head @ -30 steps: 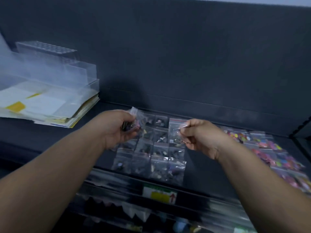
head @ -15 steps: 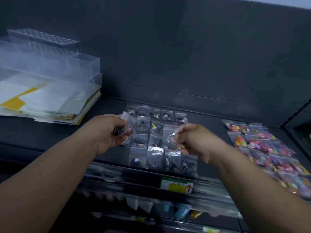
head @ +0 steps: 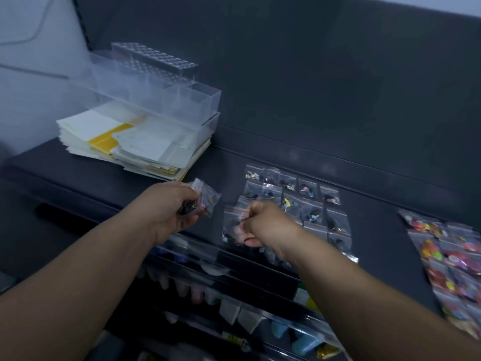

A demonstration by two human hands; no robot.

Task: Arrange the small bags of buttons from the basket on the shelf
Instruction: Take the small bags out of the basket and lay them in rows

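Pinching a small clear bag (head: 231, 227) near its top, the right hand (head: 269, 222) has its thumb and curled fingers closed on the thin plastic. This bag hangs low over the shelf (head: 377, 230), close to the front edge, at the front left corner of a grid of laid bags (head: 294, 201). Motion blur hides whether it touches the surface. The left hand (head: 166, 209), just to the left and slightly further back, curls its fingers round a bundle of bags (head: 207, 198), whose crinkled tops fan out past the fingertips.

The step in hand looks like placing: one bag goes down while the rest wait in the other hand. The next move probably calls for setting this bag flat and square against its neighbours, then letting go without dragging the slippery row out of line. No basket is in view.

Each bag is a glossy, flimsy square pouch with a thin red strip at the top, holding small dark, hard pieces. The shelf is matt, dark and flat. Towards its right edge lie bright bags (head: 450, 259) of round, many-coloured buttons. At the back left corner sit a stack of papers (head: 125, 142), white and yellow, and rigid clear boxes (head: 166, 95) with sharp corners.
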